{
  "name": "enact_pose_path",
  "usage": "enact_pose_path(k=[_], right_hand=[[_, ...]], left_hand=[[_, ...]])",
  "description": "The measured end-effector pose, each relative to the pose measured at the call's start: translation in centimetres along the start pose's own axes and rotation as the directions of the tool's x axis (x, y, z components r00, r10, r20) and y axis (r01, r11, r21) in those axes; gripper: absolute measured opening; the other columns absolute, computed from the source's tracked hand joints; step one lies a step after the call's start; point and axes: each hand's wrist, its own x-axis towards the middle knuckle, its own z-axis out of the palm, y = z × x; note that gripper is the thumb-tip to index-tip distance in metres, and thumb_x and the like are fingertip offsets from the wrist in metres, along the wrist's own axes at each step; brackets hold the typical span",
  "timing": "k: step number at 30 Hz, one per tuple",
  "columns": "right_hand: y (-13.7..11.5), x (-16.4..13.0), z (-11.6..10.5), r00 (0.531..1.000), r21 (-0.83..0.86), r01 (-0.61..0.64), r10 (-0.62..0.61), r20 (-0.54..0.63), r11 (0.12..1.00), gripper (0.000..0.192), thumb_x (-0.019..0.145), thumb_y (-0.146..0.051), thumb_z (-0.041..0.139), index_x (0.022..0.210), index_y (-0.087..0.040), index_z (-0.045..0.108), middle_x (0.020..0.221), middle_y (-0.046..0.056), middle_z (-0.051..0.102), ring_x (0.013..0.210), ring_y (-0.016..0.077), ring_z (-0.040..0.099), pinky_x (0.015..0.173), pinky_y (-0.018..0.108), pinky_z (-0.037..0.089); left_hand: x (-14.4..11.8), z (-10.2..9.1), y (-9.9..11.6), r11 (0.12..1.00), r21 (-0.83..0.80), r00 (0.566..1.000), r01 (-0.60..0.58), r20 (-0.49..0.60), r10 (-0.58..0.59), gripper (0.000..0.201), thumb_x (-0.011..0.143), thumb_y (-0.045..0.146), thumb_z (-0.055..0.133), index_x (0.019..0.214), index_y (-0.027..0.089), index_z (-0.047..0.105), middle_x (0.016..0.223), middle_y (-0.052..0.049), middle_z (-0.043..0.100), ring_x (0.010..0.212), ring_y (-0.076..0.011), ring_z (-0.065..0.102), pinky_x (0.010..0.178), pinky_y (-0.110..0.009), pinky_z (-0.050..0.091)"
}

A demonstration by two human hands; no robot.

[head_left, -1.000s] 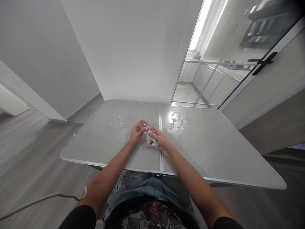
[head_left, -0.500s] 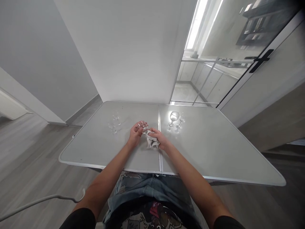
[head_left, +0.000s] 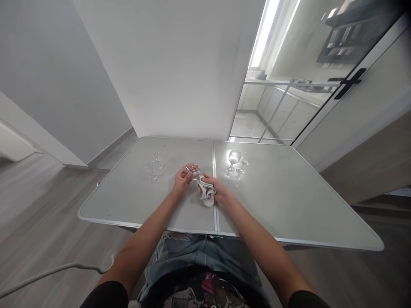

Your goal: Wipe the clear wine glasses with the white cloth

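Note:
My left hand [head_left: 181,180] grips a clear stemmed glass [head_left: 193,171] just above the middle of a grey folding table [head_left: 282,205]. My right hand [head_left: 215,188] holds a crumpled white cloth [head_left: 207,194] pressed against the glass from the right. Both hands meet near the table's centre seam. The glass is partly hidden by my fingers.
Two clear wine glasses [head_left: 235,161] stand upright on the right half of the table, catching bright light. Two or three more clear glasses [head_left: 154,166] stand on the left half. A white wall lies behind the table; a glass door is at the back right.
My right hand has drawn the cloth slightly back toward me and bunched it lower beside the glass. My left hand keeps the glass in nearly the same place.

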Motion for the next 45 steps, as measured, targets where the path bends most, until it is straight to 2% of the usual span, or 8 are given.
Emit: enact_pose_path(k=[3, 8, 15, 24, 31, 35, 41, 45], right_hand=[[-0.1, -0.2, -0.3, 0.999, -0.008, 0.024, -0.024, -0.037, 1.000, 0.033, 0.078, -0.047, 0.065, 0.082, -0.024, 0.042, 0.069, -0.002, 0.055, 0.056, 0.0138, 0.050, 0.056, 0.028, 0.044], [-0.5, -0.6, 0.2, 0.914, -0.569, 0.257, -0.388, -0.120, 0.781, 0.022, 0.074, -0.036, 0.067, 0.078, -0.023, 0.049, 0.074, -0.002, 0.055, 0.067, 0.0138, 0.047, 0.064, 0.025, 0.039], [-0.2, -0.1, -0.2, 0.997, 0.136, -0.075, 0.075, 0.005, 0.988, 0.034, 0.074, -0.049, 0.069, 0.084, -0.022, 0.051, 0.070, -0.001, 0.057, 0.059, 0.0142, 0.052, 0.058, 0.027, 0.044], [-0.4, -0.3, -0.1, 0.928, -0.557, 0.266, -0.365, -0.073, 0.787, 0.020, 0.083, -0.041, 0.064, 0.091, -0.024, 0.070, 0.082, 0.004, 0.067, 0.076, 0.0194, 0.055, 0.077, 0.033, 0.047], [0.5, 0.4, -1.0, 0.998, -0.005, -0.066, 0.066, -0.018, 0.998, 0.041, 0.078, -0.054, 0.068, 0.086, -0.014, 0.068, 0.069, 0.004, 0.062, 0.061, 0.0166, 0.057, 0.060, 0.030, 0.048], [0.2, 0.2, -0.7, 0.983, -0.303, 0.135, -0.165, -0.074, 0.943, 0.031, 0.079, -0.041, 0.069, 0.101, -0.019, 0.071, 0.086, 0.004, 0.069, 0.076, 0.0193, 0.062, 0.074, 0.034, 0.051], [0.8, 0.4, 0.0, 0.876, -0.753, 0.259, -0.475, -0.080, 0.605, 0.039, 0.082, -0.020, 0.058, 0.120, -0.023, 0.066, 0.117, 0.010, 0.069, 0.106, 0.0265, 0.061, 0.097, 0.041, 0.045], [1.0, 0.5, 0.0, 0.890, -0.712, 0.249, -0.445, -0.099, 0.656, 0.029, 0.083, -0.023, 0.060, 0.110, -0.023, 0.069, 0.102, 0.007, 0.071, 0.092, 0.0238, 0.062, 0.087, 0.037, 0.047]], left_hand=[[0.0, 0.2, 0.1, 1.000, -0.005, 1.000, -0.004, 0.016, 0.004, 0.063, 0.071, 0.043, 0.086, 0.123, 0.016, 0.063, 0.130, -0.019, 0.065, 0.120, -0.0329, 0.064, 0.099, -0.046, 0.053], [0.2, -0.1, 0.0, 0.999, -0.008, 0.999, -0.036, -0.026, 0.035, 0.061, 0.069, 0.036, 0.088, 0.121, 0.018, 0.063, 0.130, -0.018, 0.066, 0.121, -0.0322, 0.063, 0.100, -0.047, 0.052], [0.1, -0.1, -0.2, 1.000, -0.008, 1.000, -0.014, -0.003, 0.014, 0.058, 0.074, 0.041, 0.084, 0.121, 0.015, 0.064, 0.126, -0.019, 0.067, 0.117, -0.0317, 0.065, 0.095, -0.045, 0.055], [0.2, -0.2, -0.1, 0.998, 0.011, 0.997, -0.059, -0.058, 0.059, 0.060, 0.068, 0.035, 0.088, 0.120, 0.018, 0.063, 0.128, -0.017, 0.067, 0.119, -0.0323, 0.064, 0.100, -0.050, 0.052], [0.0, 0.2, 0.3, 0.999, 0.022, 0.998, -0.048, -0.032, 0.049, 0.063, 0.070, 0.041, 0.087, 0.123, 0.016, 0.063, 0.127, -0.020, 0.066, 0.119, -0.0336, 0.064, 0.098, -0.049, 0.054], [0.1, 0.1, 0.1, 0.997, 0.026, 0.995, -0.078, -0.059, 0.080, 0.062, 0.071, 0.037, 0.087, 0.124, 0.019, 0.062, 0.129, -0.018, 0.065, 0.120, -0.0326, 0.064, 0.099, -0.049, 0.053], [0.3, 0.1, 0.0, 0.991, 0.042, 0.988, -0.123, -0.086, 0.127, 0.057, 0.070, 0.034, 0.087, 0.121, 0.022, 0.063, 0.134, -0.015, 0.063, 0.124, -0.0313, 0.061, 0.104, -0.051, 0.050], [0.2, 0.4, 0.3, 0.995, 0.030, 0.995, -0.091, -0.029, 0.091, 0.060, 0.069, 0.034, 0.088, 0.122, 0.021, 0.063, 0.134, -0.016, 0.062, 0.125, -0.0314, 0.061, 0.105, -0.050, 0.049]])
